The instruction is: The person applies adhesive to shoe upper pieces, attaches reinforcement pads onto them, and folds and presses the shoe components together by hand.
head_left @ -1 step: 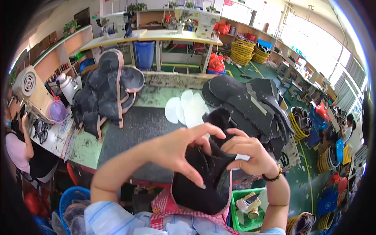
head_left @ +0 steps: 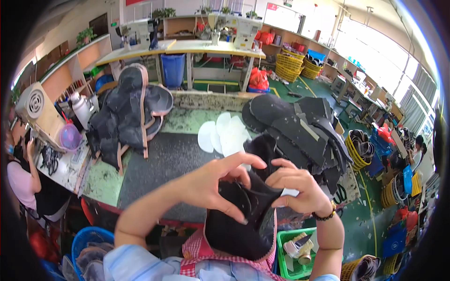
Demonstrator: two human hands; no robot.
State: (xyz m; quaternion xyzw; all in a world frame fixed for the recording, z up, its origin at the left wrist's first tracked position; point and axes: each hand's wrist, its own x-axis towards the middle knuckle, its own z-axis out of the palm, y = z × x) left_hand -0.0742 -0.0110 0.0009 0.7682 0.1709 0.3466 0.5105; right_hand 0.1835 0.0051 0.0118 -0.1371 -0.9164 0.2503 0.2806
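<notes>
A black shoe upper (head_left: pixel 239 236), pale and jagged along its edge, lies in front of my body, with its narrow end reaching away over the bench. My left hand (head_left: pixel 213 182) curls round its left side, fingertips gripping the folded middle and thumb resting on the broad near part. My right hand (head_left: pixel 300 185) pinches the fold from the right side. A small white piece (head_left: pixel 290 192) sticks out beside my right fingers; what it belongs to is hidden. Just beyond my hands are several white rounded pieces (head_left: pixel 229 136).
Black cut pieces (head_left: pixel 295 122) are piled at the bench's right. More dark pieces with pale edges (head_left: pixel 117 112) are heaped at its left. A green basket (head_left: pixel 297 269) stands low right, a blue basket (head_left: pixel 84 234) low left. Another person (head_left: pixel 23 182) sits at far left.
The whole scene sits slightly lower in the view. My hands keep their hold on the black upper, with only a slight shift.
</notes>
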